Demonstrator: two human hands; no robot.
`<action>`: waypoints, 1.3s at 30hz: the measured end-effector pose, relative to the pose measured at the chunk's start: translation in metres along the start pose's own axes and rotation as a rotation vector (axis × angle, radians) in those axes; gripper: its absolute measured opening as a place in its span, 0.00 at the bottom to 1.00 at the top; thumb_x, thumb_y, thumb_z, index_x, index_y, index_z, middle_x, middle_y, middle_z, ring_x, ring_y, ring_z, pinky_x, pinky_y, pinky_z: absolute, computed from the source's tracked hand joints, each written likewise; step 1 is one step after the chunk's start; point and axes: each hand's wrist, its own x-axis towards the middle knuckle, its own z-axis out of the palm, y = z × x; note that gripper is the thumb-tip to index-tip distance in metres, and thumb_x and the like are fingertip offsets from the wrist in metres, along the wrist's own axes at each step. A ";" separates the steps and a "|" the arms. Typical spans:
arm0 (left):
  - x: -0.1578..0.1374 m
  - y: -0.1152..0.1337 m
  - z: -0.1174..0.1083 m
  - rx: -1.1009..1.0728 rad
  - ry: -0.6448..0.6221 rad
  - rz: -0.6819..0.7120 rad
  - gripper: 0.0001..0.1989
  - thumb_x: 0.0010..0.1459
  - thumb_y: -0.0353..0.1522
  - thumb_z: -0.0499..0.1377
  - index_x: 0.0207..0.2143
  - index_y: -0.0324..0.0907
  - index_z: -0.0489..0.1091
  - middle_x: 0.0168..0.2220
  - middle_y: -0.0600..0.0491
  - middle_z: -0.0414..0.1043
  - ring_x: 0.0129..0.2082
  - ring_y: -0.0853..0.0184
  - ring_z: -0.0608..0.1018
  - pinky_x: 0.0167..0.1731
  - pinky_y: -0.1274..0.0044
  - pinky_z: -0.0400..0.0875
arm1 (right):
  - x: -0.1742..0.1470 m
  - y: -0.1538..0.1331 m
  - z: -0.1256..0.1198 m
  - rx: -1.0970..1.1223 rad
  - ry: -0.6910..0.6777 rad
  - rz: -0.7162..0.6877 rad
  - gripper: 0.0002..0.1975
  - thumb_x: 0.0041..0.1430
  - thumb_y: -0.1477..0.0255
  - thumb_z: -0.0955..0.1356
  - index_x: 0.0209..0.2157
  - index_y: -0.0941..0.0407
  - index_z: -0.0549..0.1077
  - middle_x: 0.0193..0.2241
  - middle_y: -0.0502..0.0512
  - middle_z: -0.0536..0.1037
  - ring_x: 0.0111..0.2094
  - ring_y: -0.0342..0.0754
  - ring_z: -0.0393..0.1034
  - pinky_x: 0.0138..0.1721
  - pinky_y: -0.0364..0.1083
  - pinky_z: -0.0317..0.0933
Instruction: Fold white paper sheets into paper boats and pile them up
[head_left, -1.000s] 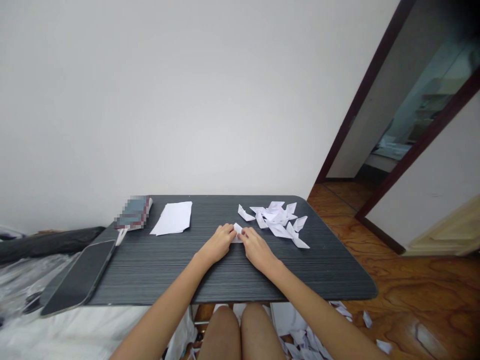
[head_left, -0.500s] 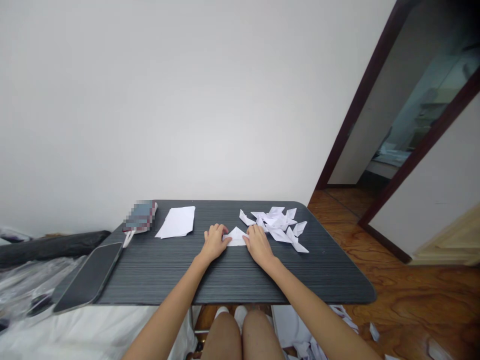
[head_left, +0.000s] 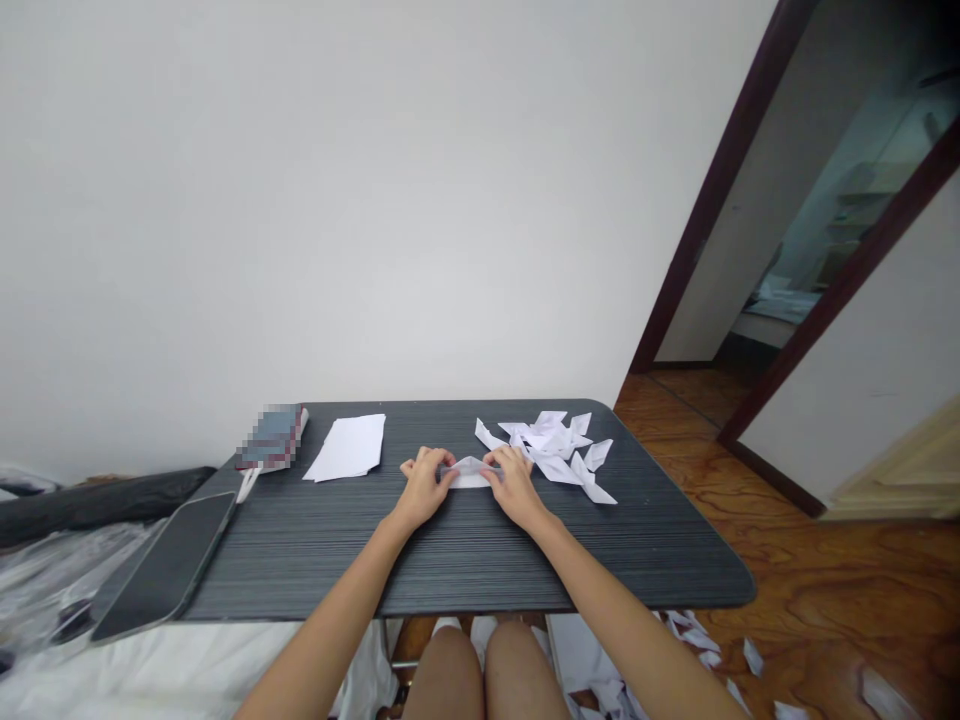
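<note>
A partly folded piece of white paper is held between my two hands over the middle of the dark table. My left hand pinches its left end between thumb and fingers. On the other end, my right hand has a similar pinch. The paper's peak shows between the hands, and its ends are hidden by my fingers. Just right of my right hand lies a loose pile of folded white paper pieces. A stack of white paper sheets lies to the left of my left hand.
A dark tablet or phone lies at the table's left edge, near a blurred-out object with a white strap. Behind the table rises a white wall. Paper scraps lie on the wooden floor to the right.
My fingers have shifted to pinch the paper's two ends. The paper's peak, flatter on the table before, now looks lower and bent up. The view has shifted slightly.
</note>
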 end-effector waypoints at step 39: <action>-0.005 0.001 0.011 0.264 -0.118 0.006 0.12 0.56 0.25 0.42 0.36 0.43 0.61 0.36 0.50 0.60 0.38 0.63 0.62 0.35 0.71 0.53 | -0.013 -0.001 -0.006 -0.179 -0.073 -0.169 0.13 0.48 0.86 0.57 0.30 0.60 0.68 0.31 0.58 0.66 0.36 0.48 0.58 0.40 0.45 0.56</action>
